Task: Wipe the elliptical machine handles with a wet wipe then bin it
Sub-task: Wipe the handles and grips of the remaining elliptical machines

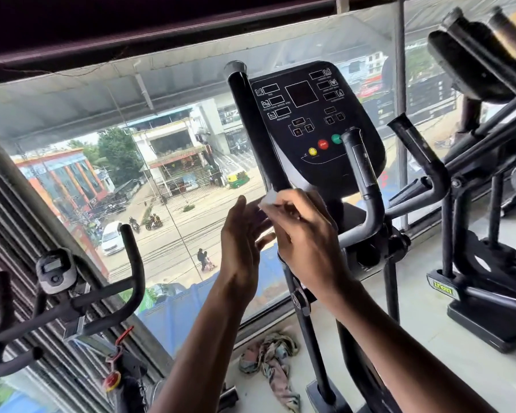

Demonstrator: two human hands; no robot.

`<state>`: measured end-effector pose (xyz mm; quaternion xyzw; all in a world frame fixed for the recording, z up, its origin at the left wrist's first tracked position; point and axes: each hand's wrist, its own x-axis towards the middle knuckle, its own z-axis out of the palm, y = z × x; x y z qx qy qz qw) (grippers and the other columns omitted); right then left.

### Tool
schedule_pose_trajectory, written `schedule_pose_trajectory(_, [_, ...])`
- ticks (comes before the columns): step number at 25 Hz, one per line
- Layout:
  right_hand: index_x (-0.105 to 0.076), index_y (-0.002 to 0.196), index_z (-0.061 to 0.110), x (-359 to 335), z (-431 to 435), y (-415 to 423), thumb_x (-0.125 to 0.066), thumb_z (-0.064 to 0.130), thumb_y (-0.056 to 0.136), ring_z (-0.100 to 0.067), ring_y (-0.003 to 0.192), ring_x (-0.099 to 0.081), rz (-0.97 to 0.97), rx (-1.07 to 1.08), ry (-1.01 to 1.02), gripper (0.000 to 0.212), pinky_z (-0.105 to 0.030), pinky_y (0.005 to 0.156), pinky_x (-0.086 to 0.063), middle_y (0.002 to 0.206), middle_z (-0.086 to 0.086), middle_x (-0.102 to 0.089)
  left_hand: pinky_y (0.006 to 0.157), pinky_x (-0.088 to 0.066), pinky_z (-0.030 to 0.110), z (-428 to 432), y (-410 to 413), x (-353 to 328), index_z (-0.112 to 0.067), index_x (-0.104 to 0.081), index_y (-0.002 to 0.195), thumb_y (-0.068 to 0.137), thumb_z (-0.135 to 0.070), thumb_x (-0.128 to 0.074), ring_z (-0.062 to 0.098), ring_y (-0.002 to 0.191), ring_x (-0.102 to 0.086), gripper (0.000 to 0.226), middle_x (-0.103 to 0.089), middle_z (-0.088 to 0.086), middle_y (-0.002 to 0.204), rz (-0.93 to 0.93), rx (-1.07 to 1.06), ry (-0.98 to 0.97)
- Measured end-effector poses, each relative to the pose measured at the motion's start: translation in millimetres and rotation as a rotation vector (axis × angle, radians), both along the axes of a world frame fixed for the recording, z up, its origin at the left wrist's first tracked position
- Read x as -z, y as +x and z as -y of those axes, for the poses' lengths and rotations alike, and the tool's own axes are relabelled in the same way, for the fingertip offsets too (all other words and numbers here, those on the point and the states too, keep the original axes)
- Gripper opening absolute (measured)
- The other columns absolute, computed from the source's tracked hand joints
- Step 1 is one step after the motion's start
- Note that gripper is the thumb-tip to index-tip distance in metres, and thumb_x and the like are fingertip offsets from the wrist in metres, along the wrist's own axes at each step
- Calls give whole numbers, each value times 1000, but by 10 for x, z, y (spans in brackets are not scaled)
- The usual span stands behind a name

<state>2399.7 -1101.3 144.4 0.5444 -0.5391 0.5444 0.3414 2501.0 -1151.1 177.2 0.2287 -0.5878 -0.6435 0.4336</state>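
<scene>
Head view, right hand (304,242) fingers pinching thin white wet wipe (269,199) at frame centre, by lower end of glossy black tubular handle (256,135), left hand (240,248) fingers straight, slightly apart, rounded console (316,126) above.

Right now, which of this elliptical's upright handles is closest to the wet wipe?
The tall black handle left of the black console, directly above the white wet wipe; the short grey handle stands farther right.

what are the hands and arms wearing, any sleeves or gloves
Nothing shows on them: the left hand and right hand are ungloved, and the left forearm and right forearm are bare to the frame's edge, no sleeve, watch or wristband.
</scene>
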Motion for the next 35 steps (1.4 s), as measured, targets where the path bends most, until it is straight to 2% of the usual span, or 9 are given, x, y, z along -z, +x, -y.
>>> schedule_pose_trajectory(8, [-79, 88, 3, -726, 314, -218, -73, -3, 88, -27, 90, -59, -50, 21, 45, 9, -40, 69, -60, 94, -7, -64, 96, -43, 42, 2, 6, -19, -19, -74, 107, 106, -47, -32, 20, 106, -68, 50, -78, 3, 108, 15, -6, 19])
schedule_pose_trajectory(14, [-79, 102, 8, -58, -22, -168, -70, -1, 93, -24, 94, -63, -70, 13, -56, 15, -31, 81, -55, 105, -5, -69, 97, -43, 42, -39, -3, 4, -13, -71, 108, 106, -43, -36, 21, 107, -67, 46, -75, 7, 111, -40, -13, 17])
schedule_pose_trajectory(19, [-73, 102, 9, 711, 129, 123, -68, 0, 94, -12, 93, -66, 355, -146, -197, 13, -24, 80, -57, 105, -2, -67, 89, -45, 37, -67, -39, -3, -17, -69, 105, 106, -38, -38, 17, 98, -66, 38, -73, 4, 106, -14, -21, -24])
schedule_pose_trajectory(22, [-66, 99, 13, 984, 418, 298, -71, 3, 93, -12, 91, -69, 948, -321, -248, 12, -41, 79, -63, 100, -3, -70, 90, -43, 37, -79, -58, -8, -20, -69, 102, 105, -37, -40, 16, 96, -66, 33, -74, 0, 101, -13, -53, -19])
schedule_pose_trajectory(24, [-66, 96, 16, 975, 504, 393, -72, 11, 94, -17, 94, -72, 1258, -402, -323, 8, -38, 80, -62, 99, -6, -74, 90, -43, 38, -89, -61, -8, -20, -69, 102, 105, -36, -40, 15, 95, -67, 34, -74, -2, 99, -9, -66, -29])
schedule_pose_trajectory(27, [-67, 97, 11, 851, 504, 547, -72, 19, 94, -25, 99, -72, 1308, -521, -515, 10, -26, 81, -58, 100, -13, -74, 89, -44, 37, -95, -66, 4, -20, -71, 103, 106, -34, -38, 15, 96, -67, 36, -75, -1, 100, 14, -70, -81])
schedule_pose_trajectory(30, [-70, 94, 17, 959, 701, 474, -71, 28, 91, -29, 102, -74, 1447, -520, -523, 11, -36, 86, -60, 99, -9, -77, 90, -46, 38, -101, -71, 2, -21, -71, 100, 106, -31, -38, 14, 95, -68, 35, -75, -2, 97, 23, -86, -109])
schedule_pose_trajectory(32, [-72, 91, 23, 1055, 814, 368, -72, 30, 86, -29, 100, -75, 1610, -465, -457, 9, -35, 81, -59, 97, -3, -78, 92, -46, 40, -109, -75, 20, -22, -71, 98, 106, -28, -40, 15, 97, -68, 32, -75, -2, 98, 22, -110, -133])
schedule_pose_trajectory(35, [-73, 91, 17, 1022, 756, 410, -74, 29, 86, -25, 99, -75, 1538, -499, -550, 13, -31, 82, -60, 97, -6, -78, 89, -48, 36, -119, -120, 100, -21, -71, 100, 104, -24, -45, 12, 97, -70, 26, -76, -5, 100, 20, -143, -197])
